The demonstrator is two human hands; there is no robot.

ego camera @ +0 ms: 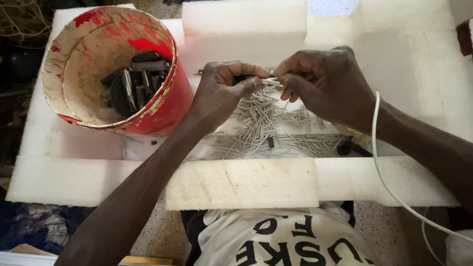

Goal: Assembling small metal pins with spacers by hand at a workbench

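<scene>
My left hand [224,91] and my right hand [327,81] meet above a heap of several thin metal pins [268,130] lying in the hollow of a white foam tray [69,177]. The fingertips of both hands pinch one small pale pin [272,82] between them. A dark small part sits behind my left fingers, mostly hidden. Among the loose pins lies a small black piece [270,142].
A red, paint-chipped round tub [165,106] stands on the tray at the left and holds dark metal parts [135,81]. A raised foam block [244,29] is at the back, a foam rim [241,182] in front. A white cable [382,172] hangs over my right forearm.
</scene>
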